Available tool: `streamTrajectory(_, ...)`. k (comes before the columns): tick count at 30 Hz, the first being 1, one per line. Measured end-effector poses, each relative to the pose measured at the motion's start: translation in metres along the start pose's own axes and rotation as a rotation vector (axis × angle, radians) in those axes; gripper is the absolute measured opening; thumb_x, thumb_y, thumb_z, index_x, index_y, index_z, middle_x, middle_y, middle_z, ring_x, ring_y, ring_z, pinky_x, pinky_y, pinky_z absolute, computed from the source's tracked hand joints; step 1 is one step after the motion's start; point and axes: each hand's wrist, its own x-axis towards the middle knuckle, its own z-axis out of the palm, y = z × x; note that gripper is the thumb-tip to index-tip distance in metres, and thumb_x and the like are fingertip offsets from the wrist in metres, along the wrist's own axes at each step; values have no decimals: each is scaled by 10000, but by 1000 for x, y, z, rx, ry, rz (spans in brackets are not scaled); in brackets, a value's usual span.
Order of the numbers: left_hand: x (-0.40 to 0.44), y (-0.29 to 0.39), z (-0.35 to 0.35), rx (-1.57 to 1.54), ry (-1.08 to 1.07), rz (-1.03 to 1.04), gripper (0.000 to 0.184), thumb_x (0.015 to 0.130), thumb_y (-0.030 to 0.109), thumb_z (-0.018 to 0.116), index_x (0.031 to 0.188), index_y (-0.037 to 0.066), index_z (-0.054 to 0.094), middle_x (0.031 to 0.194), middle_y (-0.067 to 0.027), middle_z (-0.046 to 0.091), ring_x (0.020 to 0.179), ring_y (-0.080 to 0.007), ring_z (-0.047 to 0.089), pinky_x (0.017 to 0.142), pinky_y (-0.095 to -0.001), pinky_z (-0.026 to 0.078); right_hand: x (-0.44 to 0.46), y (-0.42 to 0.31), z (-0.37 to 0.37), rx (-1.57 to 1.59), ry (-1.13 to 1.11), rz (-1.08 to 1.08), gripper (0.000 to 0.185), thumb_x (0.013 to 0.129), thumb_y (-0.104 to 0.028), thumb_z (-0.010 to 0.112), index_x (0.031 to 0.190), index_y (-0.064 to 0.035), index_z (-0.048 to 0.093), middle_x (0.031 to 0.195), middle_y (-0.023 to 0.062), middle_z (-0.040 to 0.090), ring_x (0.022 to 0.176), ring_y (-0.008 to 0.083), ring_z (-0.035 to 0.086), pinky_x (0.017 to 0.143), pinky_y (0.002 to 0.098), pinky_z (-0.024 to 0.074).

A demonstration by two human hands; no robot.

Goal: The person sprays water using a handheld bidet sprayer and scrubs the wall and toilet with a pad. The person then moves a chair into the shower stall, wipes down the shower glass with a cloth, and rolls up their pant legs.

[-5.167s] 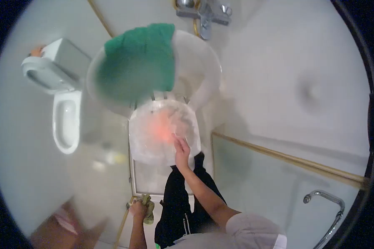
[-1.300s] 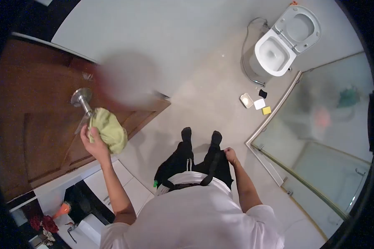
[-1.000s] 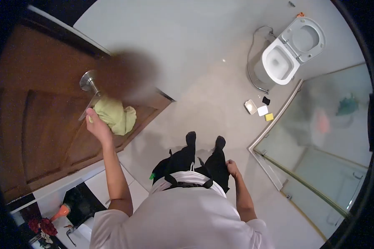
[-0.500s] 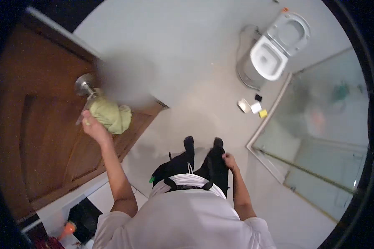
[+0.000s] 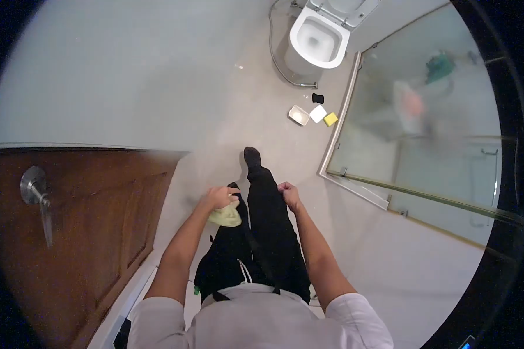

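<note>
A crumpled pale yellow-green cloth (image 5: 227, 215) hangs from my left hand (image 5: 218, 198), whose fingers are closed on it in front of my left leg. Beside my right leg, my right hand (image 5: 289, 196) is loosely curled, with nothing visible in it. A brown wooden door (image 5: 93, 232) with a metal lever handle (image 5: 39, 195) stands at the left, apart from my left hand.
Ahead is a white toilet (image 5: 317, 41) with its lid up. Near it on the floor lie a black pad (image 5: 318, 98), a white block (image 5: 318, 113), a yellow sponge (image 5: 330, 119) and a pale oblong dish-like object (image 5: 298, 115). A glass shower enclosure (image 5: 378, 139) stands right.
My left hand has come away from the door handle with the cloth and is now in front of my legs. My view has shifted forward and right, and my feet have stepped.
</note>
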Motion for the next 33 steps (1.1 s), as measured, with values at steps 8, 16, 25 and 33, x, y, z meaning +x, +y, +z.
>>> streamTrajectory(8,53,-6,-4,-165,308,-239,407,821,357,536,1174,155,539,1149,-154,556,1073,-322,516,924,-439,378,-2,45,-10,-111,232,80,153,811,-118,528,889,6,573,751,32,557,683,129,500,568,275,426)
streamTrajectory(16,122,-57,51,-362,181,-18,481,783,264,613,1183,18,509,1136,-180,551,1009,-265,550,859,-356,430,-20,96,-27,42,-82,375,443,771,-121,507,1200,-12,494,938,143,605,702,225,576,531,332,466)
streamTrajectory(25,108,20,141,-804,406,-301,353,867,277,536,1056,-18,585,1003,-98,623,899,-216,564,845,-302,418,-6,117,5,395,237,-99,209,861,-240,564,822,-35,551,790,-6,545,720,104,474,674,250,410)
streamTrajectory(33,37,25,127,-2014,4,-610,459,859,326,540,1172,-7,503,1096,-121,570,971,-213,543,857,-324,410,-44,44,-3,1077,241,605,260,848,-275,584,896,-20,596,866,46,592,722,139,511,684,293,426)
